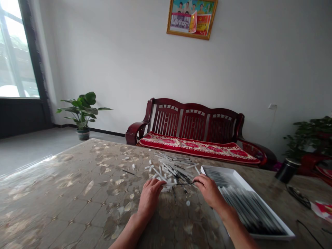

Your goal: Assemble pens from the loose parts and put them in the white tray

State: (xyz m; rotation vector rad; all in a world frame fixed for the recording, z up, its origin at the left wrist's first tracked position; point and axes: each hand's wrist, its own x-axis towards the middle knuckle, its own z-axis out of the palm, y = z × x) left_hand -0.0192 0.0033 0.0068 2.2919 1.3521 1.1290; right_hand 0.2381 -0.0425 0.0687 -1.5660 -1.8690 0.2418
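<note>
My left hand (150, 194) is closed, its fingertips pinching a small whitish piece at the left end of a thin black stick (181, 184). The stick's right end is between the closed fingers of my right hand (208, 188). Whether the two pieces are joined is too small to tell. Just beyond my hands lies a loose pile of whitish tubes (166, 162) and black sticks, with short white pieces (149, 167) scattered at its left. Beside my right forearm stands a white open box (240, 178) holding many slim, clear-and-dark sticks (251, 207) in rows.
The patterned table (70, 193) reaches out to the left. A lone black stick (128, 172) lies left of the pile. At the right are a dark cylindrical container (287, 170), a cable (298, 197) and a red-and-white packet (323, 210). A wooden bench (197, 121) stands beyond the table.
</note>
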